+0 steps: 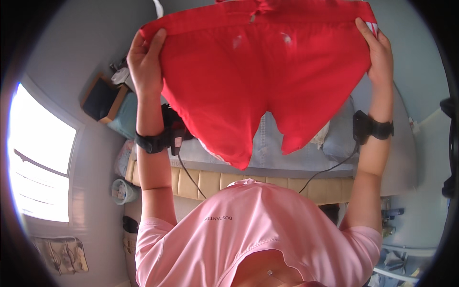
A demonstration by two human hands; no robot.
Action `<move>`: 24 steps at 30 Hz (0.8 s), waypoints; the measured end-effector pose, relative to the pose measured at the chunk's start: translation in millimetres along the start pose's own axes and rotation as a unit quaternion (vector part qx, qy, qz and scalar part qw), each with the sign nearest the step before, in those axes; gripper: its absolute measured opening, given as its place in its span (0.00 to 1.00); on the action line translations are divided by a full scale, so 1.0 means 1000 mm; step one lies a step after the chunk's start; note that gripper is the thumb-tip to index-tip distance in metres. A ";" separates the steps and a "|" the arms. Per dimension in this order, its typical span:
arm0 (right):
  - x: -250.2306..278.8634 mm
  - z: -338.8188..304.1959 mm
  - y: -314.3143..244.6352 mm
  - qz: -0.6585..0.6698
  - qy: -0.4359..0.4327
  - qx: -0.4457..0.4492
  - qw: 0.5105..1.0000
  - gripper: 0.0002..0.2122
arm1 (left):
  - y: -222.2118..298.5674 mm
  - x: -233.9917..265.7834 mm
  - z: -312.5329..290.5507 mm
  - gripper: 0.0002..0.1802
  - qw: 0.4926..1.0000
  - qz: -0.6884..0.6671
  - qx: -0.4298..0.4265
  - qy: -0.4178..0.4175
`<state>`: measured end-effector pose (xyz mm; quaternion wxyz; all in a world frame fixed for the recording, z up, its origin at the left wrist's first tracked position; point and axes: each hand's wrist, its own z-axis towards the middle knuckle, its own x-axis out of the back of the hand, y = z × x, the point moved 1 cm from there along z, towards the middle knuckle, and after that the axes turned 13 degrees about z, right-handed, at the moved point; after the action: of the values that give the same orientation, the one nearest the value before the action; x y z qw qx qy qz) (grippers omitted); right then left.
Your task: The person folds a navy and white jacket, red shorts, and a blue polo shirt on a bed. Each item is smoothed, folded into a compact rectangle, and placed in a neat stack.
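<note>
The left hand, between ten and eleven o'clock, would do well to hold its end of the waistband level with the other and pull gently outward. Along the middle, the red shorts spread toward twelve o'clock, above the grey mattress; an even tension should let the legs, which hang toward six o'clock, fall without twisting. The right hand, near two o'clock, would best match that pull, keeping its corner from folding over.

As for the grip, the left hand pinches its corner of the waistband, thumb laid over the cloth's near face, other fingers mostly hidden behind. The right hand likewise clasps the opposite corner, one digit flat on the near face; how firmly it presses cannot be told.
</note>
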<state>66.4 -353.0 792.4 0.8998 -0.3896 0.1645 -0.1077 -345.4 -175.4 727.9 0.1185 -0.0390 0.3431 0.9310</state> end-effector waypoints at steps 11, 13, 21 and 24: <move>-0.033 -0.018 -0.025 0.097 0.020 -0.064 0.993 0.18 | -0.027 -0.009 0.001 0.13 0.976 -0.092 0.195 0.020; -0.048 -0.023 -0.022 0.151 -0.020 -0.096 0.984 0.17 | -0.040 -0.014 0.004 0.19 0.967 -0.031 0.250 0.043; -0.048 -0.012 0.016 0.271 0.014 -0.147 0.951 0.15 | -0.036 -0.029 -0.023 0.55 0.921 0.221 -0.014 -0.319; -0.044 -0.012 0.023 0.291 0.039 -0.186 0.938 0.15 | -0.017 -0.033 -0.032 0.58 0.874 0.265 -0.026 -0.407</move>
<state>23.3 -331.0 777.0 0.7963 -0.4802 0.3230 0.1761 -309.2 -190.6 697.9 -0.0043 0.4321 0.2378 0.8699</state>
